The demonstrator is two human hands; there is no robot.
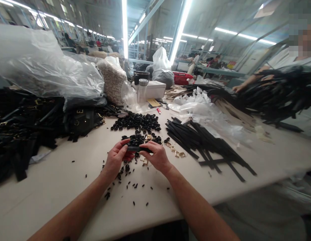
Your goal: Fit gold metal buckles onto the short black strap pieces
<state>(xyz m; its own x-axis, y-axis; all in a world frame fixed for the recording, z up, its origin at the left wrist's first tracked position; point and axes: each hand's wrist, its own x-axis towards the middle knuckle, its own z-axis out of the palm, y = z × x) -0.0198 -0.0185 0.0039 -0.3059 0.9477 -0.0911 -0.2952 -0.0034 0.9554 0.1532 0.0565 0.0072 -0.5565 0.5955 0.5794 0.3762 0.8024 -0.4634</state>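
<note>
My left hand (pixel 117 157) and my right hand (pixel 158 155) meet above the white table (pixel 57 180), both closed on a short black strap (pixel 137 149) held level between them. Right behind the strap lies a heap of small black loops (pixel 137 122) with a few gold buckles (pixel 176 151) beside it. Tiny black bits (pixel 134 185) are scattered on the table under and in front of my hands. A fan of long black straps (pixel 203 142) lies to the right of my right hand.
Black straps with gold buckles (pixel 24 127) are piled at the left under clear plastic bags (pixel 45 67). A white box (pixel 154 89) and a jar (pixel 142 89) stand at the back. Another person (pixel 283 63) at the far right handles a bundle of black straps (pixel 278 90).
</note>
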